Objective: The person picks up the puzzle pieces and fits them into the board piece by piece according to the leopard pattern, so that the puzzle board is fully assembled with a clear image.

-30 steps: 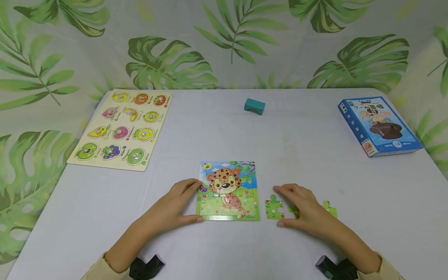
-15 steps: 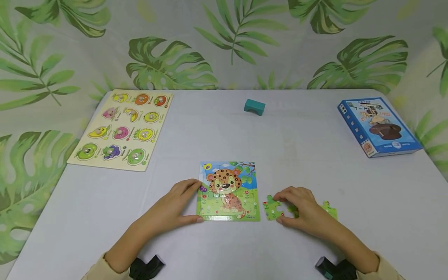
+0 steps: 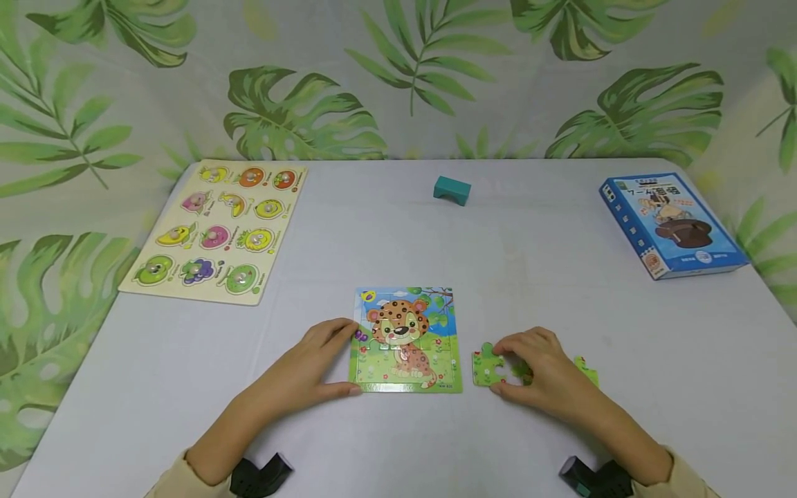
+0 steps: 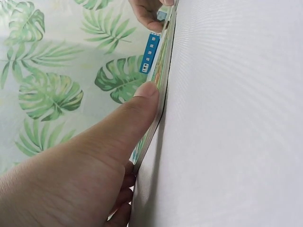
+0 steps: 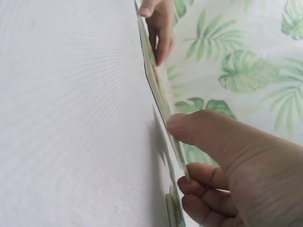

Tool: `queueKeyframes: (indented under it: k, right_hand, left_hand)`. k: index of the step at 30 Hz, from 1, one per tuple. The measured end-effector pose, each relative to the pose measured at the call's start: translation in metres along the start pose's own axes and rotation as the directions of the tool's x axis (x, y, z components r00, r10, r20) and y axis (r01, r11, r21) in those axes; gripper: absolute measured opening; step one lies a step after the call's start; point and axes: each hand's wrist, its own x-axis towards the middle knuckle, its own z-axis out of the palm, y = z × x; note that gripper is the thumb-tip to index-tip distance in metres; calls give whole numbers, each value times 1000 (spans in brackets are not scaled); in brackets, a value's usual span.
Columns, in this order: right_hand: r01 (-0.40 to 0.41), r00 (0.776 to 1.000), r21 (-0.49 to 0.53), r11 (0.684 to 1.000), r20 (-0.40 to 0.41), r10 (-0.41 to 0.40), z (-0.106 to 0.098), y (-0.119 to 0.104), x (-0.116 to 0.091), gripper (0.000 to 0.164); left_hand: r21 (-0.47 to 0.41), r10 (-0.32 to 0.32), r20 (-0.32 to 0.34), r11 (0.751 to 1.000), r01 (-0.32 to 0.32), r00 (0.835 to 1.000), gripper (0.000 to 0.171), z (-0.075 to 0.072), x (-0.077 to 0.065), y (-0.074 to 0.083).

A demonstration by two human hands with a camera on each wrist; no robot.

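On the table in the head view lies a square jigsaw puzzle (image 3: 405, 339) of a cartoon leopard on grass. My left hand (image 3: 311, 366) rests along its left side, thumb at the near corner and fingertips on the edge. To the right of the puzzle, my right hand (image 3: 538, 373) pinches a green jigsaw piece (image 3: 484, 366) between thumb and fingers. The right wrist view shows this piece (image 5: 180, 156) edge-on, raised off the table. A second green piece (image 3: 521, 375) shows between the right fingers, and another green piece (image 3: 587, 371) is partly hidden behind the hand.
A fruit peg board (image 3: 214, 232) lies at the back left. At the back middle stands a teal arch block (image 3: 452, 190). A blue box (image 3: 675, 225) lies at the right. Black devices (image 3: 260, 476) are worn at both wrists.
My right hand has gripped the green piece, which tilted and has been turned straight, slightly farther from me. The left hand and the puzzle have stayed in place.
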Motion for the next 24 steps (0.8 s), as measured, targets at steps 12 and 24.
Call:
queueKeyframes:
  k: [12, 24]
  right_hand:
    - [118, 991, 197, 973, -78, -105, -8, -39, 22, 46]
    - [136, 990, 197, 971, 4, -140, 33, -84, 71, 42]
  left_hand:
    - [-14, -8, 9, 1000, 8, 1000, 88, -2, -1, 0]
    - [-70, 17, 14, 997, -16, 1000, 80, -7, -2, -2]
